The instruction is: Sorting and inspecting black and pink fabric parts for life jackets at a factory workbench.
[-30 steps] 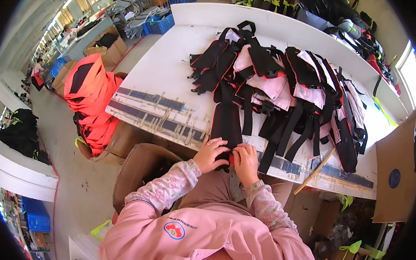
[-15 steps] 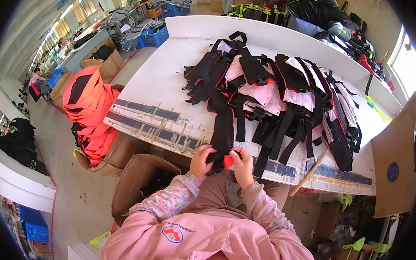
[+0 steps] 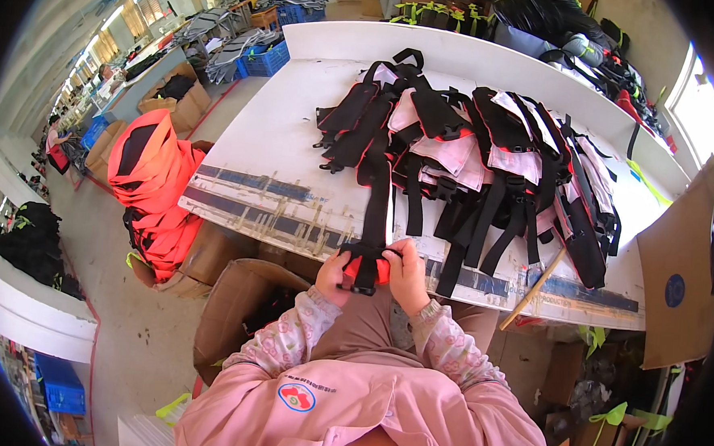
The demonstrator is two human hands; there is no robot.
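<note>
Hands (image 3: pixel 407 276) grip black-red strap (image 3: pixel 363 270) — lettering (image 3: pixel 559 303) on table (image 3: pixel 290 106).

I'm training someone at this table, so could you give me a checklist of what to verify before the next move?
1. Left hand gripping the red-and-black piece: ok, at its left side.
2. Right hand gripping it too: ok, at its right side.
3. Black strap clear of the pile: not ok, it runs up to the pile's left part.
4. Black buckle fastened: cannot tell, too small.
5. Wooden stick clear of both hands: ok, it lies apart, to their right.
</note>
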